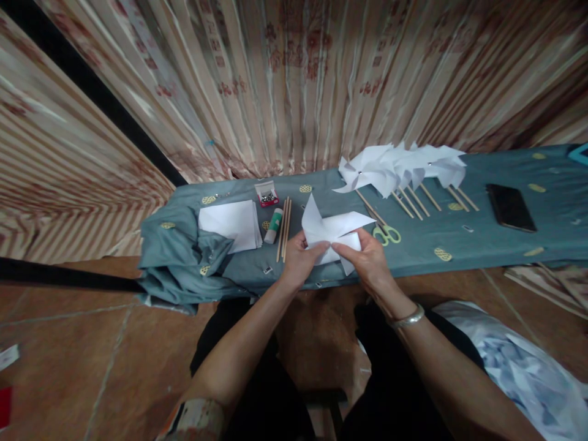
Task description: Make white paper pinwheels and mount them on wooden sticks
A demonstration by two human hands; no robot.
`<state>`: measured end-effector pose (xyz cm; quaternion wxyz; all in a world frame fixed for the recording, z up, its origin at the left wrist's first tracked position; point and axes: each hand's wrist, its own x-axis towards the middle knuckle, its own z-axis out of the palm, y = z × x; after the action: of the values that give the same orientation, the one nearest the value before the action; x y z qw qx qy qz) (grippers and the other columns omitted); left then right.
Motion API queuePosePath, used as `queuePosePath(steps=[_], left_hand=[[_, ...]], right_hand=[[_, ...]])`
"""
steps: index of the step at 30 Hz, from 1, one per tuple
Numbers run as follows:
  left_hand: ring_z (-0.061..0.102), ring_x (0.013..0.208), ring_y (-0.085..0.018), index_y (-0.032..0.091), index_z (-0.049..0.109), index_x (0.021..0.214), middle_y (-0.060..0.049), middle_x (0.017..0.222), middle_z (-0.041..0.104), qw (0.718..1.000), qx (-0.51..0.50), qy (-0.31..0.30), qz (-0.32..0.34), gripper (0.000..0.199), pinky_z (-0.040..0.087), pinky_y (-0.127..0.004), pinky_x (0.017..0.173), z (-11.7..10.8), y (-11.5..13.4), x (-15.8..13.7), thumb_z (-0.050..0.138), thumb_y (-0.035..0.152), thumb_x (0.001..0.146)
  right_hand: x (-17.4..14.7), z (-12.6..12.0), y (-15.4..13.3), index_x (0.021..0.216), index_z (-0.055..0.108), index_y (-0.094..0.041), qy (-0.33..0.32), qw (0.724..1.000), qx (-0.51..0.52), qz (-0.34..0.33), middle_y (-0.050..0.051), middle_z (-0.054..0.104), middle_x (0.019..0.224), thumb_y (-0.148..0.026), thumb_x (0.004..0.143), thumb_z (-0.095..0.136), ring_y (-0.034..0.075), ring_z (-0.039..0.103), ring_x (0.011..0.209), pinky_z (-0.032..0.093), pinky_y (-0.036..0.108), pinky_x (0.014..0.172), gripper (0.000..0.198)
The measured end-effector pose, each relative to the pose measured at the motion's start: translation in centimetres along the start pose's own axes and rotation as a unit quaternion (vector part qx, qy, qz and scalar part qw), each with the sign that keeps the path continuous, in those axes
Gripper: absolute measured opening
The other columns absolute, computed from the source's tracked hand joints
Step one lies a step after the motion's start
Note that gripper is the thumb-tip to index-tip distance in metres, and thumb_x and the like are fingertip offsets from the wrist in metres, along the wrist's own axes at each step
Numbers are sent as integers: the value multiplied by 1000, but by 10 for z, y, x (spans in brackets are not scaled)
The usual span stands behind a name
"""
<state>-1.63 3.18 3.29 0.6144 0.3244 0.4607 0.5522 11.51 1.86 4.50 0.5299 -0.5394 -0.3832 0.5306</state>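
Note:
A white paper pinwheel [326, 228] with folded blades is held over the near edge of the cloth-covered table. My left hand [301, 257] grips it from the left, thumb pressed near the centre. From the other side my right hand [365, 254] pinches it, its thumb tip almost meeting the left one. No stick shows on this pinwheel. Left of my hands lie several wooden sticks [283, 229], a green and white glue stick [274, 225] and a small red box of metal pins [267, 195]. Green-handled scissors [388, 234] rest just beyond my right hand.
A stack of white paper sheets [229, 223] lies at the left, partly under bunched cloth. Several finished pinwheels on sticks [404, 168] overlap at the back right. Farther right is a black phone [511, 207]. A plastic bag [523, 361] stands on the floor. Curtains hang behind.

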Motion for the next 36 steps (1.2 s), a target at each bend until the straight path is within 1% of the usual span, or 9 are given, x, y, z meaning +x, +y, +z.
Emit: queuePosePath(steps=[10, 18, 21, 24, 29, 31, 33, 35, 36], left_hand=[[62, 65, -16, 14, 71, 71, -3, 72, 73, 993, 106, -9, 42, 22, 49, -27, 64, -13, 6, 4, 80, 23, 53], [63, 63, -15, 14, 74, 74, -3, 72, 73, 998, 42, 25, 43, 25, 49, -26, 62, -25, 11, 7, 80, 23, 51], [61, 58, -14, 14, 72, 68, -3, 68, 72, 996, 1, 71, 47, 21, 48, -25, 60, -34, 25, 11, 79, 23, 50], [61, 57, -13, 13, 71, 65, -2, 64, 71, 988, -53, 122, 78, 22, 48, -25, 60, -50, 47, 17, 80, 22, 47], [65, 63, -14, 13, 71, 69, -1, 69, 72, 961, -100, 194, 170, 27, 51, -27, 68, -91, 83, 26, 83, 23, 48], [67, 68, -16, 14, 71, 73, -2, 71, 73, 949, -117, 212, 204, 30, 53, -28, 72, -108, 94, 28, 84, 24, 47], [69, 73, -17, 15, 72, 77, -2, 74, 74, 935, -135, 232, 231, 34, 54, -29, 75, -122, 101, 29, 85, 23, 46], [69, 74, -16, 15, 72, 77, -2, 75, 74, 925, -148, 248, 246, 33, 55, -28, 77, -131, 107, 28, 84, 21, 47], [69, 74, -16, 16, 72, 77, -2, 75, 74, 922, -156, 253, 249, 33, 55, -28, 77, -135, 109, 27, 84, 20, 47]], right_hand=[[3, 2, 8, 94, 63, -22, -16, 1000, -20, -14, 1, 75, 86, -36, 53, 86, 21, 68, 74, 54, 34, 71, 50], [2, 9, 1, 104, 66, -23, -8, 1000, 26, 15, 0, 76, 82, -44, 54, 87, 20, 68, 69, 55, 34, 68, 58], [8, 4, 3, 102, 70, -23, 38, 999, 30, -24, 3, 76, 87, -52, 63, 81, 19, 70, 80, 54, 35, 79, 49], [16, 0, 14, 90, 74, -23, 62, 998, 2, -33, 4, 77, 88, -49, 58, 84, 21, 70, 87, 52, 39, 89, 42], [32, 20, 30, 80, 75, -22, 12, 992, -108, -61, 6, 77, 88, -44, 59, 80, 22, 70, 82, 52, 42, 87, 31], [42, 37, 28, 81, 76, -21, -28, 978, -183, -98, 6, 77, 89, -43, 67, 73, 23, 70, 83, 52, 41, 85, 26], [56, 57, 20, 84, 76, -21, -71, 948, -272, -150, 6, 77, 89, -37, 77, 64, 23, 70, 84, 52, 38, 83, 21], [73, 79, 11, 88, 75, -21, -99, 895, -379, -215, 6, 77, 95, -28, 83, 56, 23, 70, 87, 52, 36, 83, 21], [82, 89, 7, 90, 75, -20, -112, 858, -435, -251, 7, 75, 101, -24, 85, 54, 23, 69, 95, 51, 34, 86, 21]])
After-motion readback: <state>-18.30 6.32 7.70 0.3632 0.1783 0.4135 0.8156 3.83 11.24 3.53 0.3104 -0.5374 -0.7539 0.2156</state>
